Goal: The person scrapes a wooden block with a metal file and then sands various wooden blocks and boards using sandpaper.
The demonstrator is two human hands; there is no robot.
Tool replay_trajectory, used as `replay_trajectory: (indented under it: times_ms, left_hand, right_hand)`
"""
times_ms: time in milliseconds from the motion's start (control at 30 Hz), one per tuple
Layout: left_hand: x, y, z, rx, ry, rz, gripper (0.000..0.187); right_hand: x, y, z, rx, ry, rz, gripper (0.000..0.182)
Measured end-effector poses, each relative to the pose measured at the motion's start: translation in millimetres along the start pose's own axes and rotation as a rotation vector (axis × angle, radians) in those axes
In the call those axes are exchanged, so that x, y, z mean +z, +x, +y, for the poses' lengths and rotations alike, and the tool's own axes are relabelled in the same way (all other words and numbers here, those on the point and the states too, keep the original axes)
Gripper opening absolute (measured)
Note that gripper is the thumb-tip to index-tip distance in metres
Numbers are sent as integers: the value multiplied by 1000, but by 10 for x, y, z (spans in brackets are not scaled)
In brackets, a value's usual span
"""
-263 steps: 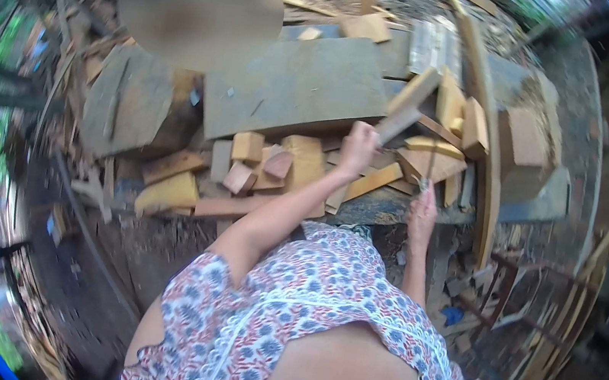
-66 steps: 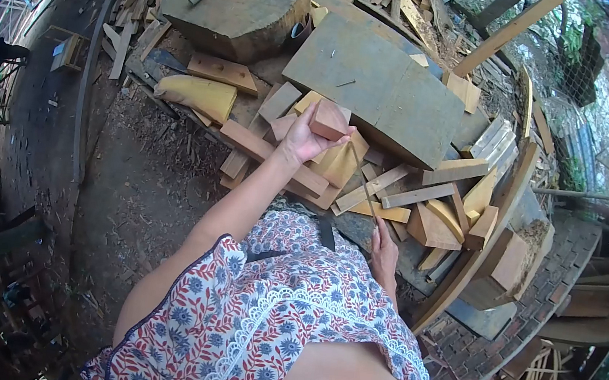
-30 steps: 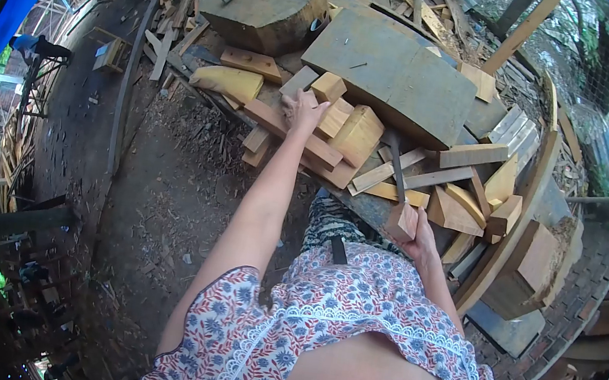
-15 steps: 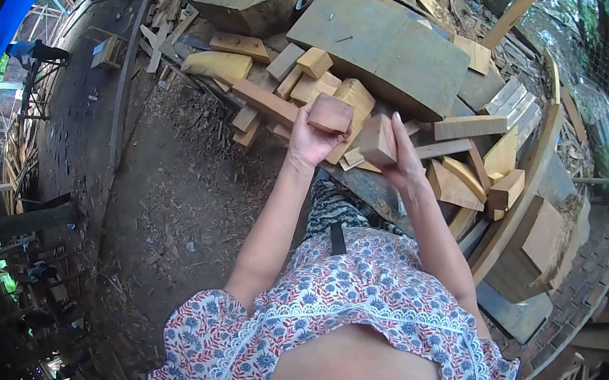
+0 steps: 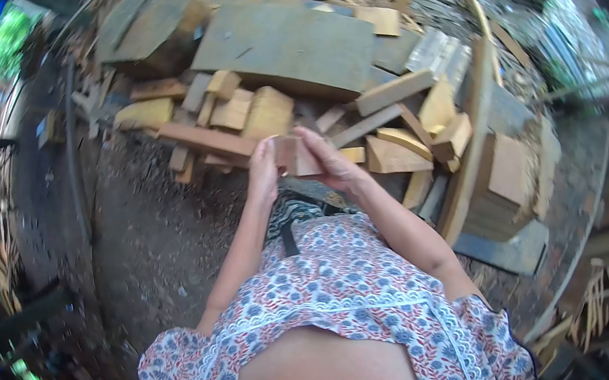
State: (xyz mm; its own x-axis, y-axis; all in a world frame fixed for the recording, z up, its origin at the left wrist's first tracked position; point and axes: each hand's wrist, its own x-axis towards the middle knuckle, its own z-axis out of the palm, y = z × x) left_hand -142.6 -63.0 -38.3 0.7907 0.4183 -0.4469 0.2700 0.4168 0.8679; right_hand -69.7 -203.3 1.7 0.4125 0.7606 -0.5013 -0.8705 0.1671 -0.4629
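Observation:
My left hand [image 5: 264,175] is closed around a reddish-brown wooden block [image 5: 284,151]. Against it, my right hand [image 5: 330,161] grips a second wooden block [image 5: 306,162]. The two blocks meet or overlap in front of my body, and blur hides whether their faces touch all along. Just beyond the hands, a long reddish wooden beam [image 5: 207,139] lies among the offcuts. A pale yellow wood chunk [image 5: 270,114] stands behind the blocks.
A large grey wooden slab [image 5: 285,43] and a thick stump [image 5: 153,25] sit behind the pile. To the right are a long curved plank [image 5: 474,128] and a big squared timber [image 5: 506,178]. Dirt ground [image 5: 146,223] with wood chips spreads at left.
My hands have come together, bringing the two blocks from apart to side by side. The view has turned to the right, so the pile appears further left.

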Motion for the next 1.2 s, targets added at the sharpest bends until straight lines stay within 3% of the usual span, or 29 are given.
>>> replay_trajectory:
  times_ms: [33,67,133,233,300,333,367,500,600,633,700,767,833,900,967,1033,1100,1167,1200]
  left_hand:
    - [38,8,-60,40,114,1,38]
    - [100,19,-137,29,120,-42,38]
    - [216,9,-240,81,433,4,43]
    - [548,-32,-431,45,272,-36,45]
    - [700,-33,-647,-76,247,-187,39]
    - [1015,-228,-318,-288,201,-223,36]
    - [1082,-237,-344,-321,187,-379,36]
    - [1197,-341,-399,-136,373,-674,33]
    - [1043,-212,-254,-226,421,-579,35]
    - [981,-184,-170,-249,314,-431,30]
    - [677,64,-158,-354,256,-278,29]
    - [337,280,-41,-287,302,-151,28]
    - [-57,540,164,-225,349,-59,33]
    - [-449,944,172,38,513,151,36]
    - [-802,1376,260,379,861,322,43]
    - [-818,1523,548,405,1078,473,51]
    - [-977,1908,584,459,1118,458,55]
    - [-1007,2099,504,501,1148,451,60]
    - [-970,2121,553,395,1259,394,62]
  right_hand:
    - [-76,-23,19,46,23,-11,42]
    - [-119,-54,63,4,8,5,39]
    - [-197,-85,116,-130,-50,-59,35]
    - [-327,-207,125,-205,-327,323,33]
    - [-369,-615,-80,-175,-507,391,31]
    - [-654,-603,39,-195,-500,439,32]
    - [-693,-803,-50,-193,-473,399,30]
    - [-1270,-1482,51,-253,-614,756,38]
    - [-2567,-1677,331,-207,-442,821,38]
    - [-2982,-1682,438,-204,-364,850,38]
    - [-3116,-1645,374,-160,-298,885,42]
    - [-2804,-1545,160,-202,4,1232,48]
    - [-3213,-1564,270,-380,138,1089,54]
    - [-3411,-1534,364,-441,170,1303,58]
    - [-3193,-1594,447,-425,41,1389,57]
    - [-2980,-1613,646,-402,-91,1486,55]
    - [-2848,-1610,906,-398,-343,1431,44]
    - [-2045,-1454,888,-410,-351,1231,32]
    - [-1669,-1343,851,-360,-395,1130,29]
